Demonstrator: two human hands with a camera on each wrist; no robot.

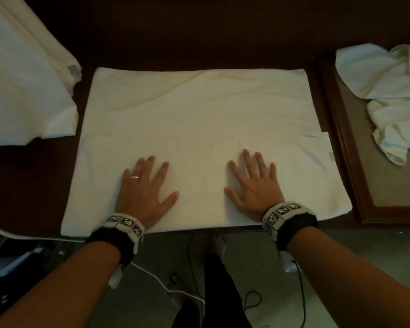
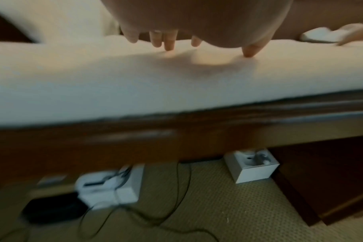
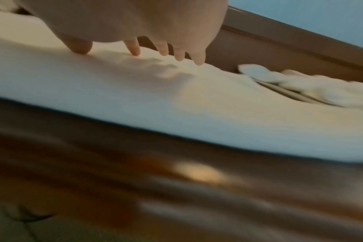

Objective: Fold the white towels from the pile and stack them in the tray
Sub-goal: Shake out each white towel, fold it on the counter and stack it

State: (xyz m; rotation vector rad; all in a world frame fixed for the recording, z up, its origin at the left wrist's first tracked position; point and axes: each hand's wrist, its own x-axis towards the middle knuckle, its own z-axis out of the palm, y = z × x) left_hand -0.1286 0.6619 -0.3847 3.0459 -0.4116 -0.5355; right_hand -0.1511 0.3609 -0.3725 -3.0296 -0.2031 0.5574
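Towel: a white towel (image 1: pixel 199 129) lies spread on the dark wooden table (image 1: pixel 199 39), filling the middle of the head view; a folded-over layer ends in a straight edge across its middle, and its near edge runs along the table's front edge.
Left hand: the left hand (image 1: pixel 145 188) lies flat on the near part of the towel, lower centre-left of the frame, fingers straight and spread, holding nothing; a ring (image 1: pixel 135 177) is on one finger. In the left wrist view its fingertips (image 2: pixel 169 44) touch the cloth.
Right hand: the right hand (image 1: pixel 256 185) lies flat on the towel, lower centre-right, fingers straight and spread, gripping nothing; in the right wrist view its fingertips (image 3: pixel 135 49) press the towel.
Gap: the two hands are apart, side by side, thumbs pointing at each other.
Pile: white cloth (image 1: pixel 21 79) lies in the upper left of the frame, just beside the towel's left edge.
Tray: a wooden-rimmed tray (image 1: pixel 346 143) sits at the right edge of the frame, just beside the towel; a crumpled white towel (image 1: pixel 388 95) lies in it.
Wristbands: marker bands (image 1: pixel 124 223) circle both wrists.
Floor: cables (image 1: pixel 189 256) and bare feet show below the table edge.
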